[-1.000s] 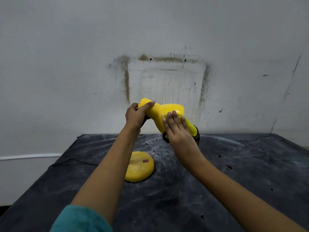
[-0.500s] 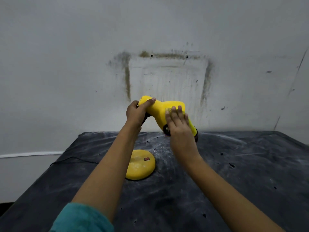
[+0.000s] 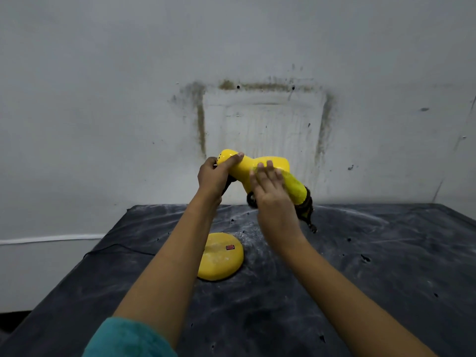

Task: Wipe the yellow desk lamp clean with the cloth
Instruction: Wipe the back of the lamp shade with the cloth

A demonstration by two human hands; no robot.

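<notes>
The yellow desk lamp's head (image 3: 246,167) is raised above the table, tilted down to the right. My left hand (image 3: 213,177) grips its rounded rear end, thumb across the top. My right hand (image 3: 270,188) lies fingers-flat on the shade and presses a yellow cloth (image 3: 297,190) against it. The cloth's dark frayed edge hangs below the shade's rim at the right. The lamp's round yellow base (image 3: 219,257), with a small red switch, rests on the table under my left forearm. My arms hide the lamp's neck.
A dusty black sheet covers the table (image 3: 373,253), with white powder streaks and small dark specks. A thin black cable (image 3: 113,247) runs off the table's left edge. A stained white wall (image 3: 262,119) stands close behind the table.
My right hand has slid with the cloth up the shade toward the lamp's rear end. My left hand keeps the same grip. The lamp head sits slightly higher.
</notes>
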